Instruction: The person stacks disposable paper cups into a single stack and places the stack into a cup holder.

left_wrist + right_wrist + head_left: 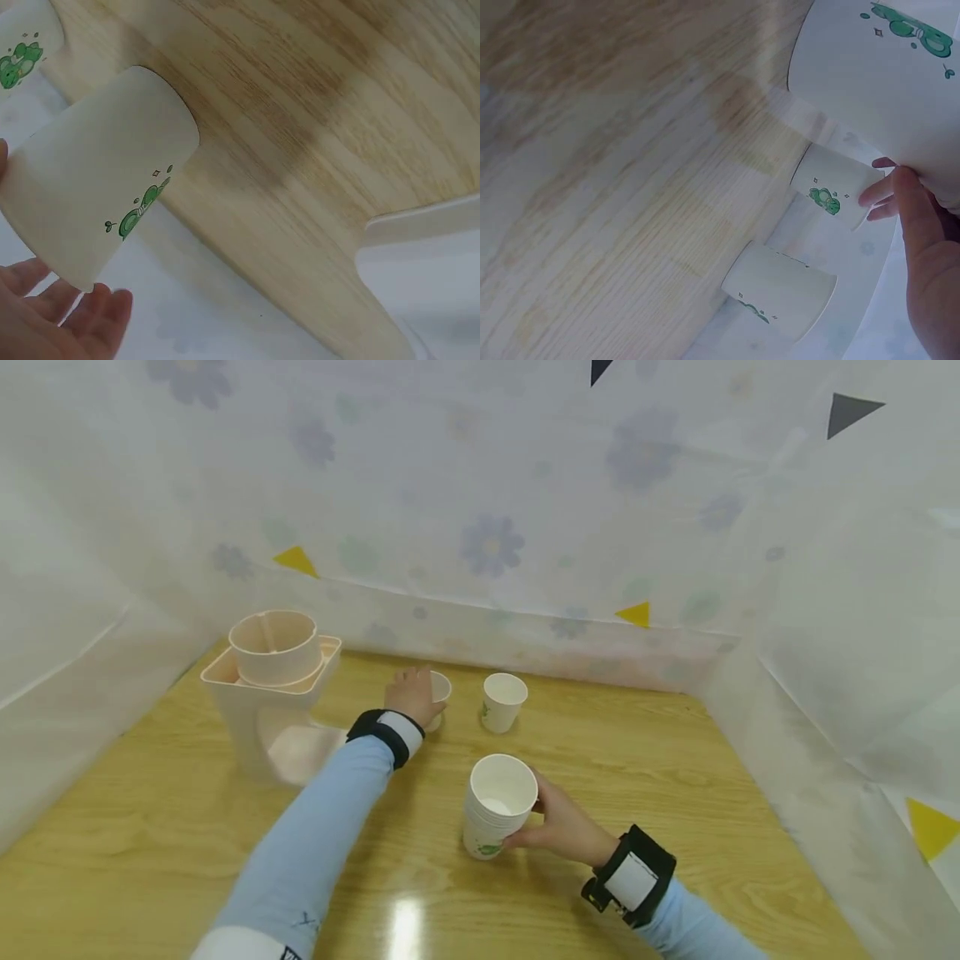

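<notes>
Near the back of the table, my left hand (412, 695) holds a white paper cup (105, 165) near its rim. Its thumb is on one side and the curled fingers on the other, and a green print marks the wall. A second paper cup (503, 703) stands upright just right of it. Closer to me, my right hand (558, 824) grips a stack of nested paper cups (498, 810) from the right side. The thumb (917, 202) lies along the stack's wall. The right hand's other fingers are largely hidden behind the stack.
At the left stands a cream plastic stand (258, 727) with a round open holder (274, 647) on top, partly behind my left forearm. The wood-grain table (637, 760) meets a pale flower-printed curtain (420, 527) at the back and sides.
</notes>
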Demonstrator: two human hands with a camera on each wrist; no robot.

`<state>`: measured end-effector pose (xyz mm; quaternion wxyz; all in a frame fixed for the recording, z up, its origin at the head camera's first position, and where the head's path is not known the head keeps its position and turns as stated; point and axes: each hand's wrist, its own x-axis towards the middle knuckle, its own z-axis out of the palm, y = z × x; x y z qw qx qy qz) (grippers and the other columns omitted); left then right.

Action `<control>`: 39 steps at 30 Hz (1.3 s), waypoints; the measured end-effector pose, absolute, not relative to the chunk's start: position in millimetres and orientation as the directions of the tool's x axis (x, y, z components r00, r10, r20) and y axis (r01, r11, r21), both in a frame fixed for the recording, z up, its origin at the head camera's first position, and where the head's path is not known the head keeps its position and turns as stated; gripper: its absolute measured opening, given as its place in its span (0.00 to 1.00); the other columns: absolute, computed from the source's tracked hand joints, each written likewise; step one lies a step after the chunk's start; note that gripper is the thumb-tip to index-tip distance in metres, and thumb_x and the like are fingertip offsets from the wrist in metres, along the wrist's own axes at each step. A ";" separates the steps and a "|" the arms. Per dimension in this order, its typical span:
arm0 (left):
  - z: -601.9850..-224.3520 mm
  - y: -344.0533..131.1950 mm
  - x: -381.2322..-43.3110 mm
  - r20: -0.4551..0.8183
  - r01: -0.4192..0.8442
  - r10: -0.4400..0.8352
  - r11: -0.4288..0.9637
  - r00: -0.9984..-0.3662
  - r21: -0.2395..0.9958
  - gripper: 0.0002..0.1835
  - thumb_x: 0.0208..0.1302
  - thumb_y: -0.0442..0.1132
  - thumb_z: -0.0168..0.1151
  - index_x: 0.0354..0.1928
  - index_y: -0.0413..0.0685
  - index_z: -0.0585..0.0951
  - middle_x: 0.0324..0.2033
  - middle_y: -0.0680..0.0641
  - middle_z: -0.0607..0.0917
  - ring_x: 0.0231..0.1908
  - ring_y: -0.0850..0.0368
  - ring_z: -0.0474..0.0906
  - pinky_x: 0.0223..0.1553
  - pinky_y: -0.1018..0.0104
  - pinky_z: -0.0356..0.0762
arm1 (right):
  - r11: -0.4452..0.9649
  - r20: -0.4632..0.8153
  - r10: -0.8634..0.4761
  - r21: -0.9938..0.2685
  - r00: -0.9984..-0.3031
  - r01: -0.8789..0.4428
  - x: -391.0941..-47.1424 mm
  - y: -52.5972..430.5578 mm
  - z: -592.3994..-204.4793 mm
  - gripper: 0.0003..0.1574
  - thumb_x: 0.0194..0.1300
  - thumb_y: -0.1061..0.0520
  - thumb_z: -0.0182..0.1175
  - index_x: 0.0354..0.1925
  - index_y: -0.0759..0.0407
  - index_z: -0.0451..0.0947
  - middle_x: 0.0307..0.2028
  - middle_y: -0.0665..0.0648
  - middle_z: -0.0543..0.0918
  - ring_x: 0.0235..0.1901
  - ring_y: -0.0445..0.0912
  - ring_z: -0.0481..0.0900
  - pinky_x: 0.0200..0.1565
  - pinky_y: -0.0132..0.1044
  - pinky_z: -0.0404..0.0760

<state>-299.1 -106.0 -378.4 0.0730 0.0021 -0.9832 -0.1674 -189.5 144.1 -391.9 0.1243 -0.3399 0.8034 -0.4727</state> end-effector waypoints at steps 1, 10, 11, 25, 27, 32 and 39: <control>-378.1 -108.2 -299.4 0.142 0.024 -0.025 0.942 -0.990 0.335 0.38 0.55 0.49 0.64 0.63 0.33 0.66 0.56 0.30 0.75 0.57 0.35 0.67 0.54 0.43 0.73 | 0.321 0.123 -0.665 -0.844 -0.737 -0.431 -189.4 143.4 -391.8 0.57 0.43 0.55 0.73 0.67 0.66 0.57 0.60 0.68 0.72 0.58 0.58 0.70 0.55 0.57 0.74; -367.1 -123.7 -300.8 0.064 0.081 0.056 0.870 -0.996 0.486 0.42 0.50 0.43 0.65 0.67 0.34 0.61 0.59 0.29 0.70 0.58 0.34 0.62 0.56 0.43 0.72 | 0.329 0.125 -0.672 -0.833 -0.730 -0.445 -190.8 143.3 -390.4 0.57 0.43 0.55 0.73 0.67 0.65 0.56 0.61 0.67 0.72 0.59 0.58 0.70 0.55 0.57 0.74; -365.2 -125.2 -300.4 0.061 0.089 0.068 0.861 -0.996 0.501 0.43 0.50 0.43 0.65 0.67 0.34 0.61 0.60 0.29 0.70 0.58 0.33 0.62 0.56 0.43 0.71 | 0.328 0.124 -0.672 -0.834 -0.730 -0.443 -190.9 143.5 -390.5 0.57 0.43 0.54 0.73 0.67 0.65 0.56 0.61 0.67 0.72 0.59 0.58 0.70 0.55 0.57 0.74; -294.0 -107.7 -259.7 0.245 0.464 0.444 0.495 -0.862 0.735 0.44 0.47 0.34 0.61 0.71 0.42 0.59 0.66 0.36 0.67 0.64 0.42 0.61 0.60 0.42 0.65 | 0.359 0.115 -0.654 -0.823 -0.748 -0.440 -191.9 147.6 -392.2 0.54 0.45 0.54 0.72 0.66 0.68 0.58 0.59 0.70 0.73 0.57 0.61 0.71 0.54 0.59 0.75; -280.1 -102.0 -250.3 0.273 0.508 0.492 0.445 -0.827 0.738 0.44 0.48 0.34 0.62 0.71 0.43 0.59 0.66 0.37 0.66 0.65 0.44 0.60 0.61 0.42 0.64 | 0.360 0.115 -0.651 -0.824 -0.751 -0.438 -192.0 148.4 -392.3 0.55 0.45 0.54 0.72 0.66 0.68 0.57 0.59 0.70 0.73 0.57 0.61 0.71 0.54 0.59 0.75; -254.3 -89.8 -229.3 0.313 0.603 0.624 0.327 -0.716 0.728 0.43 0.49 0.33 0.61 0.71 0.44 0.58 0.66 0.38 0.67 0.63 0.47 0.61 0.58 0.46 0.67 | 0.359 0.114 -0.645 -0.828 -0.756 -0.431 -193.0 150.9 -393.0 0.56 0.45 0.54 0.73 0.67 0.67 0.57 0.60 0.69 0.72 0.58 0.60 0.71 0.54 0.59 0.74; -245.6 -75.7 -206.5 0.232 0.624 0.779 0.246 -0.583 0.742 0.43 0.51 0.34 0.60 0.71 0.46 0.57 0.67 0.42 0.64 0.61 0.51 0.63 0.58 0.50 0.69 | 0.341 0.099 -0.664 -0.842 -0.741 -0.418 -192.6 151.4 -392.6 0.54 0.46 0.54 0.72 0.67 0.64 0.56 0.60 0.68 0.72 0.58 0.60 0.71 0.56 0.59 0.74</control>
